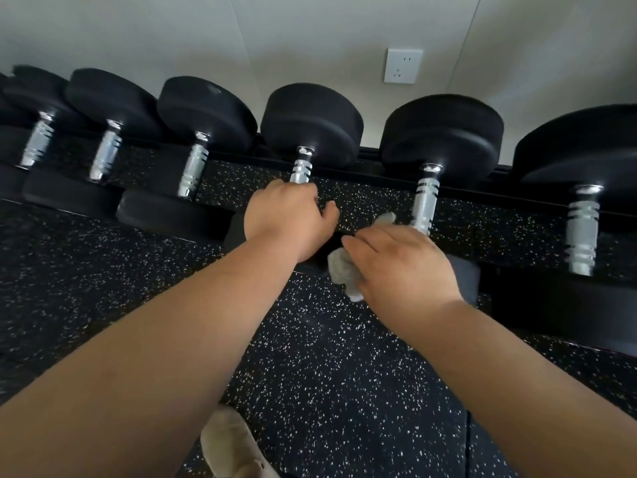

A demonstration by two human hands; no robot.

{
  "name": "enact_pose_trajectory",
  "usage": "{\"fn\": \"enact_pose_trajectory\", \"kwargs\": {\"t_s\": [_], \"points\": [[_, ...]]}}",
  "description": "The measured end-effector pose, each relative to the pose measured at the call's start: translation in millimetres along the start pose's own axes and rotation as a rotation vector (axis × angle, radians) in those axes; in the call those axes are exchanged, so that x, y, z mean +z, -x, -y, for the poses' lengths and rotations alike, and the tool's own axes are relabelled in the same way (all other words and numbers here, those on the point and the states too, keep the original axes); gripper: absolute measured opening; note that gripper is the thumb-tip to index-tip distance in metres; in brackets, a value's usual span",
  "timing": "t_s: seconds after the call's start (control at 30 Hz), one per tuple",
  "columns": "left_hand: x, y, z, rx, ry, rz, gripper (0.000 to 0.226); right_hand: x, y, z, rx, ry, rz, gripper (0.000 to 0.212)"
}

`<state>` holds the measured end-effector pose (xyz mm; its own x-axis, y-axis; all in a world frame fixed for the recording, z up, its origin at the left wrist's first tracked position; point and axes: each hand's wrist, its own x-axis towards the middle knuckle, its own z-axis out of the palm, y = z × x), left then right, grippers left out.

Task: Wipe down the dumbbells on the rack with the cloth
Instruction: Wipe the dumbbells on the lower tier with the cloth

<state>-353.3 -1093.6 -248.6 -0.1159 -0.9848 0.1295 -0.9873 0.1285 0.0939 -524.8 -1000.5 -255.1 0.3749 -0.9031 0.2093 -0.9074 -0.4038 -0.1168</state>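
Note:
Several black dumbbells with chrome handles lie in a row along the wall. My left hand grips the chrome handle of the middle dumbbell, hiding the handle's lower part. My right hand holds a bunched grey cloth just right of it, at the near end of the neighbouring dumbbell, whose handle shows above my fingers. The near head of that dumbbell is mostly hidden under my right hand.
Black rubber flooring with white specks covers the foreground. A white wall socket sits above the row. More dumbbells lie to the left and far right. My beige shoe shows at the bottom.

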Motion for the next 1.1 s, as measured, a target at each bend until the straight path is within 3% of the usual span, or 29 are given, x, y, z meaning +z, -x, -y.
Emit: {"fn": "enact_pose_trajectory", "kwargs": {"t_s": [0.1,0.2,0.33,0.53,0.63,0.73,0.9,1.0,1.1], "points": [[-4,1,-1,0.011,0.029,0.005,0.038,-16,8,-9,0.173,-0.008,0.135,0.050],[-6,0,0,0.022,0.024,0.008,0.039,-23,10,-17,0.320,-0.029,0.147,0.061],[-9,2,2,0.003,0.117,0.002,0.032,-22,-3,-6,0.321,-0.101,0.114,0.042],[-20,15,32,0.058,0.447,-0.084,0.017,-11,-28,30,0.260,-0.197,0.091,0.061],[-33,6,86,0.102,0.289,-0.135,0.019,2,-39,49,0.363,-0.329,0.078,0.069],[-45,-13,148,0.164,0.108,-0.054,0.022,16,-45,80,0.460,-0.526,0.087,0.073],[-31,-46,206,0.248,-0.117,0.048,0.037,43,-73,123,0.257,-0.322,-0.109,0.072],[-18,-55,214,0.230,-0.088,0.042,0.037,50,-98,129,0.043,-0.175,-0.058,0.066],[-17,-57,216,0.237,-0.059,0.095,0.050,48,-95,116,0.060,-0.173,0.010,0.071]]}}
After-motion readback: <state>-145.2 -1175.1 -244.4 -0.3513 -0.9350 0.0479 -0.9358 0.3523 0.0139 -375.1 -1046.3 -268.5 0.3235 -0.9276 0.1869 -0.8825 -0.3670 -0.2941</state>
